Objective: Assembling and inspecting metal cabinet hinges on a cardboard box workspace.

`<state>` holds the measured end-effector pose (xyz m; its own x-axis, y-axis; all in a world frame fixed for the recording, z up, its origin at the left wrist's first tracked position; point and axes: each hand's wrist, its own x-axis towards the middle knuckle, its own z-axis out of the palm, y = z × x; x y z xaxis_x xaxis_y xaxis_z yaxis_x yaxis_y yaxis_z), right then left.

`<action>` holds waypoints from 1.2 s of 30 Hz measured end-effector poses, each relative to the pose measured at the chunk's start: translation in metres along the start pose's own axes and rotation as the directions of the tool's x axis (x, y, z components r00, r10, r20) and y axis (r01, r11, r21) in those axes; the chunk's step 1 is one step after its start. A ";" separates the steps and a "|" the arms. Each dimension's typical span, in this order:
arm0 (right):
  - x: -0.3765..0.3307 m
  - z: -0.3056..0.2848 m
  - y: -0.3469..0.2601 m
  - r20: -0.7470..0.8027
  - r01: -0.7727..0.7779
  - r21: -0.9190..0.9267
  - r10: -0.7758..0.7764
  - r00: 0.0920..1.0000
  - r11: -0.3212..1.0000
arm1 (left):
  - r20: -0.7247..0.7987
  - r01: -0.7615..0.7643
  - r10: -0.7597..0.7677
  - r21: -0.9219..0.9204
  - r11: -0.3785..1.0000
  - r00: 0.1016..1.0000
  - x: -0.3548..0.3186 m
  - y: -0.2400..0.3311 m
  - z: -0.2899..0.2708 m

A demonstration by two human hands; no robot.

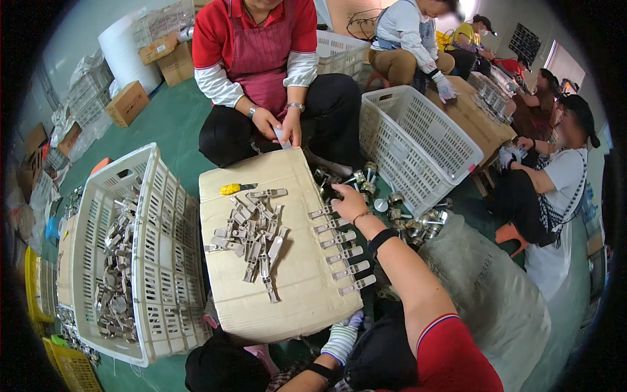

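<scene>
**A:** Head view: what packaging shows on the workshop floor?

**B:** A flat tan cardboard box (287,261) at centre serves as the table. Brown cartons (127,102) sit at ten o'clock beside a white foam roll (124,52). White slatted crates stand at eight o'clock (163,248) and two o'clock (418,140).

**A:** And on the box?

**B:** A heap of grey metal parts (251,238) at centre, a row of the same parts (339,248) lined along its three o'clock edge, and a yellow utility knife (236,189) at twelve.

**A:** The hands?

**B:** The right hand (349,201) reaches across at one o'clock, fingers curled down onto the top part of the row; whether the grip pinches it, I cannot tell. The gloved left hand (343,340) rests at six o'clock under the box edge, grip hidden.
</scene>
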<state>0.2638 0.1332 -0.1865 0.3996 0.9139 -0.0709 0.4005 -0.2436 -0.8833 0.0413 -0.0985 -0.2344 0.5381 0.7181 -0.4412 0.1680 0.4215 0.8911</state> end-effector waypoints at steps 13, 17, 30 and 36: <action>-0.084 0.035 -0.043 0.331 0.461 -0.662 -0.321 0.887 0.591 | -0.020 -0.031 0.032 0.068 0.997 0.999 -0.005 0.010 0.001; -0.085 0.033 -0.059 0.360 0.415 -0.651 -0.222 0.906 0.636 | -0.031 -0.053 0.058 0.125 0.991 0.998 -0.005 -0.003 -0.003; -0.037 -0.068 -0.032 0.233 0.521 -0.418 -0.466 0.854 0.745 | 0.110 0.229 -0.203 -0.358 0.905 0.973 0.005 -0.019 -0.001; -0.079 -0.146 0.056 0.257 0.041 -0.836 0.325 0.910 0.547 | 0.116 0.295 -0.271 -0.333 0.896 0.956 0.000 -0.005 -0.003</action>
<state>0.3746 -0.0003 -0.1630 0.2817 0.8359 -0.4710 0.9247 -0.3675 -0.0991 0.0380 -0.0988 -0.2387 0.5643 0.5077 -0.6510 0.0339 0.7736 0.6327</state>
